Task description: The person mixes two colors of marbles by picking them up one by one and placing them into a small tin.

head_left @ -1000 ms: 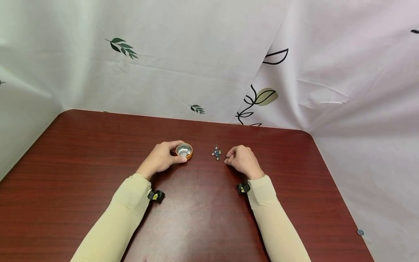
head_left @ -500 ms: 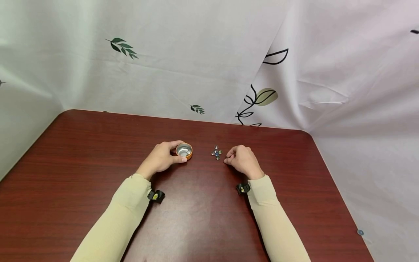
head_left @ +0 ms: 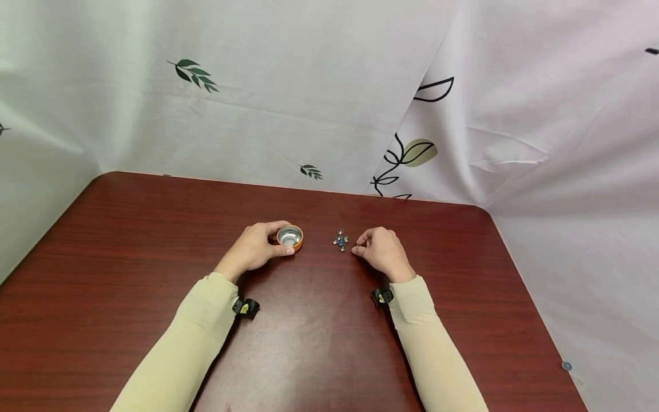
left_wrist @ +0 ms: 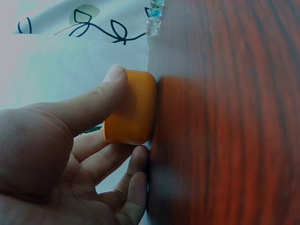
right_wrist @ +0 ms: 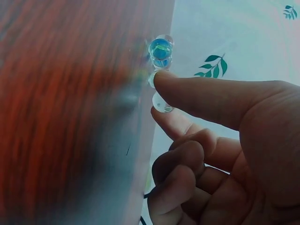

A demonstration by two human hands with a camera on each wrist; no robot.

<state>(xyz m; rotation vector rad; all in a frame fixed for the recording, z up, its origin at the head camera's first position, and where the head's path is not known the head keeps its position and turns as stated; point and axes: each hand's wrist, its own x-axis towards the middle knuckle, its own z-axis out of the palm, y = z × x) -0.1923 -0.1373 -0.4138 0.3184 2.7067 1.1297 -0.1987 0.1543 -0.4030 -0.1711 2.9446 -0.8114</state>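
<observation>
Standing on the table, a small round orange tin (head_left: 290, 238) with a silvery inside is gripped by my left hand (head_left: 254, 247), thumb on the near side and fingers on the far side. The left wrist view shows the tin's smooth orange wall (left_wrist: 133, 108) low against the tabletop. To the right, my right hand (head_left: 383, 252) has a clear glass marble (right_wrist: 162, 102) between thumb and index finger, close to the wood. Its other fingers are curled in. A cluster of several glass marbles (head_left: 340, 240), clear and bluish, lies between the tin and the right hand.
The dark red wooden table (head_left: 304, 320) has its back edge against a white curtain (head_left: 247, 114) printed with leaves. Black straps with small cameras are on both wrists. A small round grey-blue object (head_left: 567, 365) is at the table's right edge.
My right thumb and index finger shift slightly around the marble. The left hand, the tin and the marble cluster stay where they were.
</observation>
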